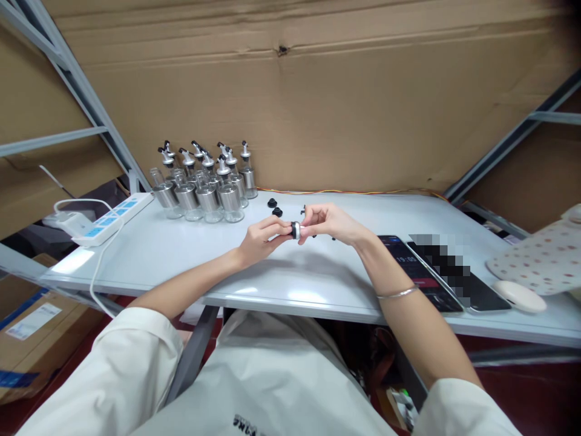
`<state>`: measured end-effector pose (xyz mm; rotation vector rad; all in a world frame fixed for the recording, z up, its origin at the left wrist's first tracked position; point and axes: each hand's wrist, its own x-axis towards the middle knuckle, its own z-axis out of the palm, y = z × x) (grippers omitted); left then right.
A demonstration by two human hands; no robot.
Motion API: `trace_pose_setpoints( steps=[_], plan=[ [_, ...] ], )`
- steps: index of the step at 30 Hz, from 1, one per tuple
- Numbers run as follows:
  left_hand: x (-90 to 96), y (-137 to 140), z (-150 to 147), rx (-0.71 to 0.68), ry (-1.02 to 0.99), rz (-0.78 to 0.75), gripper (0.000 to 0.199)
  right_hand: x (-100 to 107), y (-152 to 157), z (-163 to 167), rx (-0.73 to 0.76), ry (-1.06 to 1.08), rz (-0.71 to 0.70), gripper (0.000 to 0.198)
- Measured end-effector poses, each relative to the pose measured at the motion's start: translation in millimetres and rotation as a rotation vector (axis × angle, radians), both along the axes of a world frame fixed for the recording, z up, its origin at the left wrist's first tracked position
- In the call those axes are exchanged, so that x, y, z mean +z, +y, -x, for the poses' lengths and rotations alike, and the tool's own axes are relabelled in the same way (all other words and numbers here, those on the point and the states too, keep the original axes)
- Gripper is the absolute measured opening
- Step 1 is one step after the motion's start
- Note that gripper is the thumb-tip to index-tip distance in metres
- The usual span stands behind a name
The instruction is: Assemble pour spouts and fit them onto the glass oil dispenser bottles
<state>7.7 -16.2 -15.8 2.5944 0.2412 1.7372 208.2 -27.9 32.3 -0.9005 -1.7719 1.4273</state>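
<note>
Black-and-silver rounded cap (pixel 296 230) hangs over the pale glossy worktop (pixel 254 281), pinched at its black end by the person's left hand (pixel 263 239) and at its silver end by the right hand (pixel 333 223). Just beyond the hands I see two small round black stoppers (pixel 272 203) lying, and farther left, clear glass bottles in brushed-metal sleeves (pixel 208 200) stand grouped, several wearing silver-and-black spouts (pixel 223 166).

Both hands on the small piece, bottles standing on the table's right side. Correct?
No: the head view shows the bottles standing on the left side of the table. Left hand and right hand are indeed on the small piece.
</note>
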Motion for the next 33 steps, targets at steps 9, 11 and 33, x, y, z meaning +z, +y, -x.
trace_pose_setpoints(
  steps=[9, 11, 33],
  plan=[
    [14.3, -6.7, 0.3, -0.006, -0.035, -0.052, 0.026, 1.1, -3.3, -2.8, 0.042, 0.071, -0.045, 0.028],
    [19.9, -9.5, 0.3, -0.006, -0.002, -0.054, 0.029, 2.8, -4.5, -6.1, 0.041, 0.097, -0.081, 0.027],
    [13.1, -1.1, -7.9, -0.410, -0.044, 1.217, 0.042, 1.8, -4.4, -12.8, 0.090, -0.089, -0.075, 0.025]
  ],
)
